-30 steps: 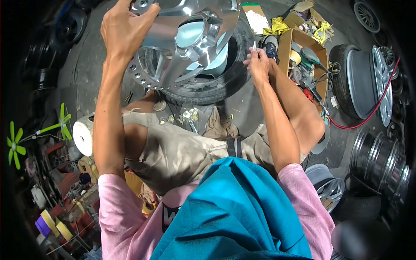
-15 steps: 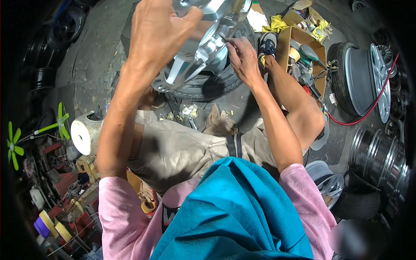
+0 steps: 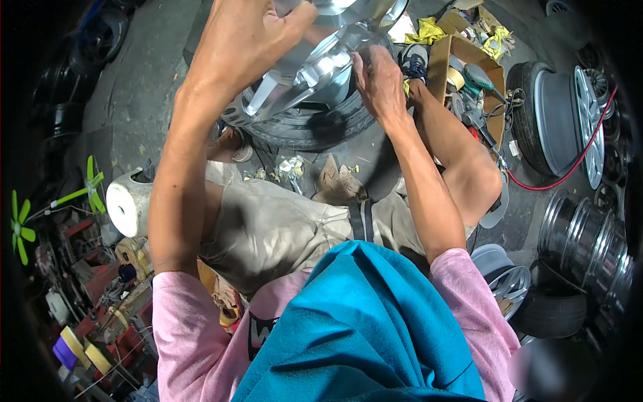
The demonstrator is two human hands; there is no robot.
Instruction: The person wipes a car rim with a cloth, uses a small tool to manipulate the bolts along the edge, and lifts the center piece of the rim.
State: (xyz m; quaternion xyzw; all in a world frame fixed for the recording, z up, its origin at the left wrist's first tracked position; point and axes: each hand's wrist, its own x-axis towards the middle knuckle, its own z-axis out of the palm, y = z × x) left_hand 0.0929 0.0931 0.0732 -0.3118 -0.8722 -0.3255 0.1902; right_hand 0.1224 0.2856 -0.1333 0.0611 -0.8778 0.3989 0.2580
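Observation:
A shiny silver alloy wheel rim stands tilted in front of me, above a black tyre lying on the floor. At the rim's upper left my left hand is closed on its edge, thumb toward the right; its other fingers are mostly hidden. My right hand is on the rim's right side, fingers curled in against the spokes. Anything small in those fingers is hidden from view.
To the right, a cardboard box holds power tools and polishing discs beside my foot. Further right stand a tyred wheel, a red hose and stacked chrome rims. Green fan blades and cluttered machinery fill the left.
The rim has shifted and tilted slightly. My right hand has moved a little up the spokes, and the small dark piece at its fingertips no longer shows. My left hand keeps its hold.

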